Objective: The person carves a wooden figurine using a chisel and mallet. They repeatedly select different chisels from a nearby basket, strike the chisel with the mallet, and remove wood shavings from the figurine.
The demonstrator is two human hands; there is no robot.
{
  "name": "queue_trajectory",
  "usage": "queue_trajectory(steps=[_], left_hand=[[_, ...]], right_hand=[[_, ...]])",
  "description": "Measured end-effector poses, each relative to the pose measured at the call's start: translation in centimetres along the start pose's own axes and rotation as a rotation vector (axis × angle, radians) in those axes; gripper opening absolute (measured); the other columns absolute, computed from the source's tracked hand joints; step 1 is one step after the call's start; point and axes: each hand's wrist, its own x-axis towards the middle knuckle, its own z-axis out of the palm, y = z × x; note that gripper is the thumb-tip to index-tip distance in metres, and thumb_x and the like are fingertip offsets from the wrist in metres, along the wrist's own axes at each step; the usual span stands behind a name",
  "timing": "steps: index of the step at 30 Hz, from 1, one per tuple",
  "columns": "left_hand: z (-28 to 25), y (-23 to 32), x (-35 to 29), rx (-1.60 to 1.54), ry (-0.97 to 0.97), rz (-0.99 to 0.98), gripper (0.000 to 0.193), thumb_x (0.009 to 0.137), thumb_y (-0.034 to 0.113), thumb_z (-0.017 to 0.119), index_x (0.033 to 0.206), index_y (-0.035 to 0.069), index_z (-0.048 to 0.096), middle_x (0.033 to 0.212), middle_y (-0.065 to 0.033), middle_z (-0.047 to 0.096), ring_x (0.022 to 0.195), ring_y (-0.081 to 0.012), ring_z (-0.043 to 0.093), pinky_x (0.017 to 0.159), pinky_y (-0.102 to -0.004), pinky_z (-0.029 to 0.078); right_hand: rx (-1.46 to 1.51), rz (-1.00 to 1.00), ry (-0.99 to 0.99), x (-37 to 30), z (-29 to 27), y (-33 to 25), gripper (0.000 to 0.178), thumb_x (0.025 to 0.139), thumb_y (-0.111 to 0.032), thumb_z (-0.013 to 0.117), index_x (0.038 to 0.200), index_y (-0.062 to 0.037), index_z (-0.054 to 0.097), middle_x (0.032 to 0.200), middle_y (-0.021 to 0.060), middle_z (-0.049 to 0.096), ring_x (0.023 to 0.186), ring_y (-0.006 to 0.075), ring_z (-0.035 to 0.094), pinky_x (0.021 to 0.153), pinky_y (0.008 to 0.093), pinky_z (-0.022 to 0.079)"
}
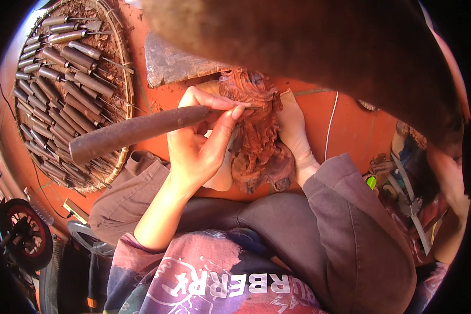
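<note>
My left hand point(199, 144) pinches a carving chisel point(138, 132) near its metal end, the long brown handle sloping down to the left. The chisel's tip meets the upper part of a reddish-brown wood carving point(256, 131) with deep folds and a rounded base. My bare feet brace the carving, the right foot point(295, 128) against its right side. A large, blurred brown wooden mallet point(319, 47) crosses the top right, close to the camera. At the right edge my right hand point(447, 170) is partly visible, closed around the mallet's lower end; its fingers are mostly blurred.
A round woven tray point(126, 78) with several wood-handled chisels and shavings lies at left. Behind the carving stands a dark wooden block point(180, 63). A white cable point(330, 125) runs across the orange tiles. Mixed clutter point(405, 188) lies at right, a red-rimmed wheel point(26, 230) at lower left.
</note>
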Motion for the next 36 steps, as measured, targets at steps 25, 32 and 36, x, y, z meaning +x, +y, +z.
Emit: queue_trajectory(steps=[25,32,36], left_hand=[[-0.9,2.1,3.6,0.167,-0.251,-0.005,0.008,0.087,-0.001,0.064,0.089,-0.003,0.057,0.083,-0.0107,0.068,0.082,-0.0149,0.070,0.072,-0.0280,0.055],[-0.9,4.3,5.1,0.260,-0.408,-0.168,0.016,0.092,0.003,0.065,0.102,-0.007,0.057,0.091,-0.0118,0.068,0.087,-0.0200,0.070,0.080,-0.0305,0.058],[-1.2,4.5,5.2,0.299,-0.440,-0.142,0.015,0.093,0.004,0.065,0.102,-0.006,0.059,0.092,-0.0118,0.068,0.087,-0.0192,0.070,0.080,-0.0307,0.058]], right_hand=[[-0.942,-0.310,-0.028,1.4,-5.8,2.9,0.031,0.098,-0.015,0.051,0.127,-0.0025,0.054,0.119,0.0089,0.062,0.107,0.0159,0.059,0.091,0.0300,0.048],[-1.116,-0.413,-0.082,1.5,-6.3,2.7,0.034,0.097,-0.014,0.050,0.129,-0.0025,0.053,0.122,0.0091,0.060,0.110,0.0191,0.059,0.093,0.0305,0.046],[-1.133,-0.396,-0.083,1.4,-6.3,2.9,0.034,0.096,-0.012,0.051,0.128,-0.0015,0.053,0.122,0.0093,0.059,0.110,0.0176,0.058,0.093,0.0296,0.046]])
